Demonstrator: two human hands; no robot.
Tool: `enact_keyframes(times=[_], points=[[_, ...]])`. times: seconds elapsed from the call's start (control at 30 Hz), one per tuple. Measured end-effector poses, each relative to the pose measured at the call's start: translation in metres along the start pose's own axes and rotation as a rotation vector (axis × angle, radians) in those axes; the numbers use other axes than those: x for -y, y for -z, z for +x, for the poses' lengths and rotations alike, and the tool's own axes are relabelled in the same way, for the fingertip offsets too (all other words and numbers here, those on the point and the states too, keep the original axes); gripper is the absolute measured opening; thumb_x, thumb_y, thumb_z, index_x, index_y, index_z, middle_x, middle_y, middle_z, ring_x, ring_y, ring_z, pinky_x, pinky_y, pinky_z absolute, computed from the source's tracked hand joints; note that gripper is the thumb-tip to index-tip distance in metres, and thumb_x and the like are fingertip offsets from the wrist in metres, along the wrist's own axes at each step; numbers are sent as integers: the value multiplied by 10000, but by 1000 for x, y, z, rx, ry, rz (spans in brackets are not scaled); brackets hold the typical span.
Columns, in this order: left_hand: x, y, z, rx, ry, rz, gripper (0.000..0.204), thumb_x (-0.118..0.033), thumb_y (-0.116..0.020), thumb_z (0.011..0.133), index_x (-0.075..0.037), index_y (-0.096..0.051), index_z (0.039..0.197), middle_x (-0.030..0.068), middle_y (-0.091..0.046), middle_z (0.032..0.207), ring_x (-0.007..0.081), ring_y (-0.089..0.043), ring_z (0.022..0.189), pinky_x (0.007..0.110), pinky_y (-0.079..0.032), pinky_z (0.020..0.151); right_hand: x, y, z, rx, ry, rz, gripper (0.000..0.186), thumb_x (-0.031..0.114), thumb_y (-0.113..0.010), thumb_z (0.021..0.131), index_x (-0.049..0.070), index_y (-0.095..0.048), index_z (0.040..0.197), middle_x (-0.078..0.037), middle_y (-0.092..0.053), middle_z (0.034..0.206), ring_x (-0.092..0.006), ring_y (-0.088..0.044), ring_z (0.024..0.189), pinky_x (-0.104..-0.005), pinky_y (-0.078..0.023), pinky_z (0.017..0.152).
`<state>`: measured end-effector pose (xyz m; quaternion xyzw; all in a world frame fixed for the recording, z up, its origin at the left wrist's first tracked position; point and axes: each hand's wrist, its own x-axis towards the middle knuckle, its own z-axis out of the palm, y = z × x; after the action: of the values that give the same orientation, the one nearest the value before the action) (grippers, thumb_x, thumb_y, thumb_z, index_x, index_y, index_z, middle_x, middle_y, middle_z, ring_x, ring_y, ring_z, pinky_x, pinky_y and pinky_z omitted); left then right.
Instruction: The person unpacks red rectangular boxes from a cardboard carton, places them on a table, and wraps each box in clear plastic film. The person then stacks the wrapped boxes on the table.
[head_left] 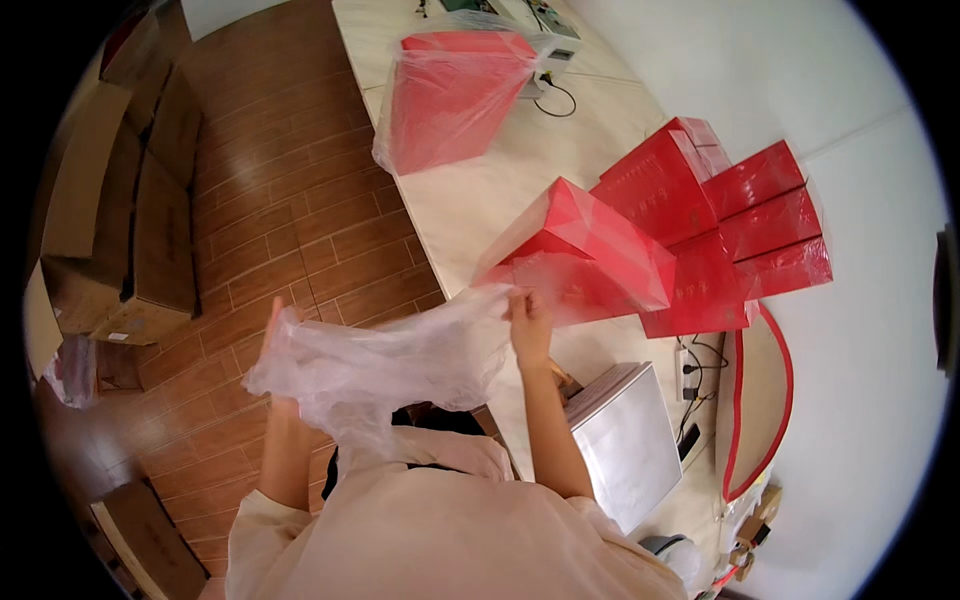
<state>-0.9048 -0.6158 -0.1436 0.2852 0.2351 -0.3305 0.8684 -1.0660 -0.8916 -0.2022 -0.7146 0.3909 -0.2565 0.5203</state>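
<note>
A clear plastic bag [390, 370] is stretched between my hands in front of my body. At its right end my right hand [530, 322] pinches the edge, close to the near red box. My left hand [271, 325] has the other end over the floor; film covers much of this hand, and only some straight fingers show above it. The near red box [585, 245], with a glossy face, rests on the table beside my right hand. Farther off stands another red box [450, 105], loosely covered by clear plastic.
Several red boxes [700, 225] are stacked by the wall. On the table [440, 215] are a silvery flat-topped box [630, 440], a power strip [688, 368], a red-rimmed beige panel [755, 400] and a device [548, 50] at the far end. Cardboard boxes [160, 240] stand on the left floor.
</note>
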Motion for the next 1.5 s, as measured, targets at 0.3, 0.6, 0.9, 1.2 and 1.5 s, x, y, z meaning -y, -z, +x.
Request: enact_keyframes(times=[0.3,0.6,0.9,1.2,1.5], points=[[15,-68,-40,705,-348,1135,812,-508,-726,738,-72,-413,1347,71,-562,1092,200,-522,1071,356,-384,958,69,70,-9,427,-168,360,268,296,-450,1000,82,-526,858,-14,-575,698,-59,-429,472,-211,-357,422],[127,-153,-33,1114,214,1477,378,-276,-612,898,-46,-551,1192,120,-595,1093,155,-573,988,364,-487,790,132,137,4,572,234,278,236,270,-607,916,41,-579,963,-11,-624,739,-91,-547,635,-251,-440,574],[130,-219,11,287,-39,952,292,-411,-491,968,-147,-590,890,-77,-497,648,16,-451,551,200,-367,478,73,199,2,1307,-41,10,348,355,-714,787,24,-694,894,-61,-647,719,-152,-611,669,-278,-466,615],[134,-132,27,1151,739,1606,628,-503,-569,896,41,-547,1208,99,-591,1185,212,-540,1071,352,-438,924,9,276,15,241,22,1245,328,280,-520,952,-8,-608,1081,-96,-656,860,-187,-626,764,-312,-524,685],[229,-192,-40,1175,354,1328,665,-289,-710,831,-2,-405,1348,120,-508,1301,254,-459,1234,402,-377,1023,72,215,2,-89,135,513,241,220,-565,950,-13,-626,958,25,-614,812,-37,-528,695,-213,-437,607]])
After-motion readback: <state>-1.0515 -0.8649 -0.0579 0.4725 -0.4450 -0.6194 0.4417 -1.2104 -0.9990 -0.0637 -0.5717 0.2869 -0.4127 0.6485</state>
